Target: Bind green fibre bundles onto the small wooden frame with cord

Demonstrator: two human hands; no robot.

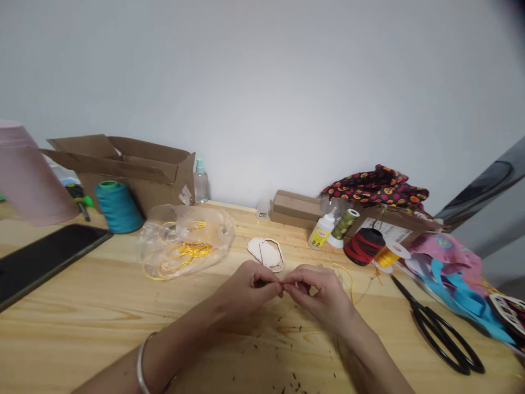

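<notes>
At the middle of the table, my left hand and my right hand meet fingertip to fingertip. Both are closed in a pinch on a small red piece, mostly covered by the fingers and too small to name. Just behind them lies a flat, pale cut-out shape with a curved outline. A thin yellow cord runs along the table beside my right hand. Dark little scraps are scattered on the wood in front of my hands.
Black scissors lie at right, near a glue bottle and a red-and-black thread spool. Left are a plastic bag with yellow cord, a teal thread cone, an open cardboard box and a phone.
</notes>
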